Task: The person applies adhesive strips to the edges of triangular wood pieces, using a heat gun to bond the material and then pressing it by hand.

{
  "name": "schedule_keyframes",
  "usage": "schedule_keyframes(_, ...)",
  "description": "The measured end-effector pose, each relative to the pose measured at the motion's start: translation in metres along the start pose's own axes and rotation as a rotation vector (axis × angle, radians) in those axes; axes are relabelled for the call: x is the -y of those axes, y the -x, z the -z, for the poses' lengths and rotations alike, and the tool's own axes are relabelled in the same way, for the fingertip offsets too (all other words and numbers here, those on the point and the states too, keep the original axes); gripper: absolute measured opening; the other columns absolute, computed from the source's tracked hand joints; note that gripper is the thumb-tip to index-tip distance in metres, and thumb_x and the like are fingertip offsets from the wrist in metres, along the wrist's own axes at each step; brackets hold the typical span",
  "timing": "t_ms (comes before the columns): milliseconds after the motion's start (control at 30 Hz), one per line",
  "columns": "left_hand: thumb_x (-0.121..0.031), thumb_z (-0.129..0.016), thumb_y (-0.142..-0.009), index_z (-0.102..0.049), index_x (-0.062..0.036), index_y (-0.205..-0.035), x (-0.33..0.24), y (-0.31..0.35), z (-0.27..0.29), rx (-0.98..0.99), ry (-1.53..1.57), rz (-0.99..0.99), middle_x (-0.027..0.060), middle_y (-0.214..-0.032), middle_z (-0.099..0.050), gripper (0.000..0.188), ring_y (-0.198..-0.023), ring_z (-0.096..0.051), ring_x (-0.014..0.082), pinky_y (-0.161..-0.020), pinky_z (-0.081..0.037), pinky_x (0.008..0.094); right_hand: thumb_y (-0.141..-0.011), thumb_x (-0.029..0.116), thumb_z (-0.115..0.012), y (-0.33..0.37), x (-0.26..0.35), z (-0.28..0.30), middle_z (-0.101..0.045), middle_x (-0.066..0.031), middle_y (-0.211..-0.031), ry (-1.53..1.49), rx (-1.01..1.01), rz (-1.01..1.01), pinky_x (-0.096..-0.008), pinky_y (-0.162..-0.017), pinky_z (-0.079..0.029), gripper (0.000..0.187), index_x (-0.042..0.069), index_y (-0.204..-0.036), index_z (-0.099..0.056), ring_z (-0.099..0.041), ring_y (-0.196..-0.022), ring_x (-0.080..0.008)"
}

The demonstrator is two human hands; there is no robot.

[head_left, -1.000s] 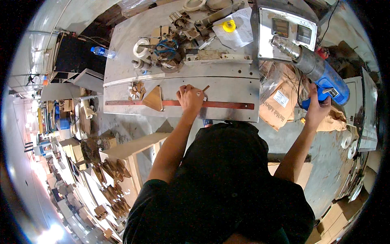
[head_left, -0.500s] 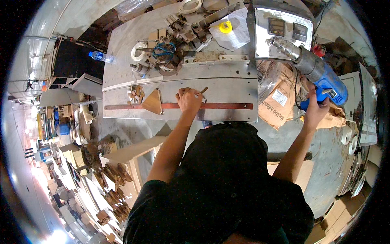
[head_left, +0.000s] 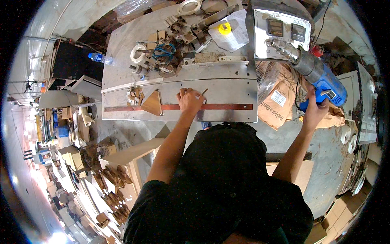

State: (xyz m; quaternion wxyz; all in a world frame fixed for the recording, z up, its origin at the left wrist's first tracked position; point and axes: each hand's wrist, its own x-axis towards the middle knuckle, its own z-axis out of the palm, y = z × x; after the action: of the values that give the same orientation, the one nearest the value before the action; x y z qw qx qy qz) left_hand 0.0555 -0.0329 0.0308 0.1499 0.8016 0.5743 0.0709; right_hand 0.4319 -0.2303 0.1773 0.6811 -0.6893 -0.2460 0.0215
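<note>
My right hand (head_left: 316, 109) is wrapped round the handle of a blue heat gun (head_left: 334, 83). Its metal nozzle (head_left: 280, 47) points up and left, in front of a control panel. On the metal table my left hand (head_left: 190, 100) is closed on a small thin brown strip (head_left: 205, 91), whose end sticks out beyond the fingertips. Under that hand runs a long reddish-brown bar (head_left: 227, 106) along the table's near edge. Left of the hand, a tapered wooden piece (head_left: 152, 103) lies across the bar, beside several small wood scraps (head_left: 135, 96).
Rolls of tape (head_left: 138, 53), metal parts and blue wire (head_left: 163, 51) crowd the table's far side. A yellow tape measure (head_left: 224, 28) sits on paper sheets. A brown paper sack (head_left: 280, 99) stands right of the table. A water bottle (head_left: 100, 58) lies at the far left edge.
The brown strip in my left hand is turned slightly, showing narrower. My right hand and the heat gun have barely moved.
</note>
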Motion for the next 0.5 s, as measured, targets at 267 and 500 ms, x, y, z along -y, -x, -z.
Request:
schedule_keyframes(267, -0.031, -0.076, -0.075, -0.080, -0.0164, -0.084, -0.001, 0.000, 0.007, 0.002, 0.038, -0.023, 0.0032, -0.107, -0.073, 0.018, -0.123, -0.053, 0.0303, -0.108, -0.033, 0.0463, -0.092, 0.019, -0.080, 0.001, 0.004, -0.003, -0.063, 0.0024, -0.080, 0.023, -0.041, 0.026, -0.0225, -0.068, -0.042, 0.019, 0.005, -0.093, -0.067, -0.054, -0.072, -0.0061)
schedule_keyframes(500, -0.025, -0.078, -0.075, -0.079, -0.0144, -0.084, 0.023, 0.004, 0.014, -0.182, 0.194, -0.012, 0.0050, -0.101, -0.073, 0.014, -0.117, -0.057, 0.0299, -0.105, -0.037, 0.0466, -0.090, 0.021, -0.082, 0.000, 0.005, -0.004, -0.067, 0.0005, -0.084, 0.021, -0.052, 0.024, -0.0227, -0.069, -0.043, 0.023, 0.003, -0.097, -0.069, -0.056, -0.073, -0.0071)
